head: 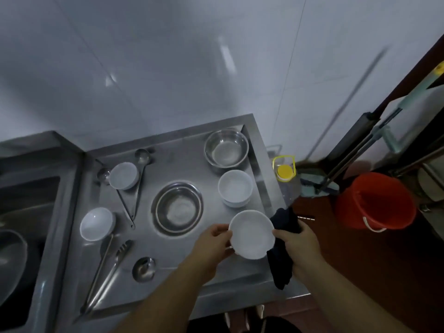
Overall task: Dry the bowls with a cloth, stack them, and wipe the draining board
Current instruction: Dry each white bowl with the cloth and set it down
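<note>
Dim, cool-toned kitchen view, soft all over

Bright streaks of glare smear across the glossy tiled wall (168,68). The steel draining board (192,159) gives dull reflections, and the sink (21,212) lies in deep shadow. Motion blur softens every edge. Wide-angle distortion bends lines near the frame's borders.

Sink (26,212) left of the draining board (182,280) is cut off by the frame edge. Dark cloth (281,260) is partly hidden behind the held white bowl (252,234) and right hand (300,248). Mop handles (355,150) right of the board are blurred.
</note>
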A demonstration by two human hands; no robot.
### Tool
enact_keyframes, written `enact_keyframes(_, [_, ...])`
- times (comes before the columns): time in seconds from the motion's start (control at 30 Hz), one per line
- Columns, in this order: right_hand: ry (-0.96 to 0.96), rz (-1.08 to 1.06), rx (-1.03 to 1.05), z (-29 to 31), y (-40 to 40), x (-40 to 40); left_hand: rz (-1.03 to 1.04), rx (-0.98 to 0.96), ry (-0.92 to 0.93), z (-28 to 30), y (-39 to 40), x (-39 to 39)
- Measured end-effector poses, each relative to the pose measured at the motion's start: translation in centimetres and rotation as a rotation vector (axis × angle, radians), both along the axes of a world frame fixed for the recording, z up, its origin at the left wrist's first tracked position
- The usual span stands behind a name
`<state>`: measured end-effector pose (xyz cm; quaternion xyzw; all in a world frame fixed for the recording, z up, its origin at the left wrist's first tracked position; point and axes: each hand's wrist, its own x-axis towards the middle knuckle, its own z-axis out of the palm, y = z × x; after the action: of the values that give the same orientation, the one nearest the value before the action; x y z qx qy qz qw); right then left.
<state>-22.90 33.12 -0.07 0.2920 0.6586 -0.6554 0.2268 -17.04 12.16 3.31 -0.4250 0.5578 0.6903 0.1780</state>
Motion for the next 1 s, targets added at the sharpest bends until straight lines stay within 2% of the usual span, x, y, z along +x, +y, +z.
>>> enact_keyframes(0.27, [-0.104,0.093,0.097,-4.0,1.0,-0.2,0.009,-0.040,-0.139,-4.3,1.1,-0.1])
enact_keyframes(0.57, [-0.003,0.183,0.205,-6.7,-1.4,-1.6,0.047,-0.214,-0.170,-9.6,0.4,-1.3])
enact_keyframes(1.0, [0.106,0.265,0.275,-8.5,-1.9,-0.7,-0.049,-0.377,-0.162,-11.6,0.1,-0.4])
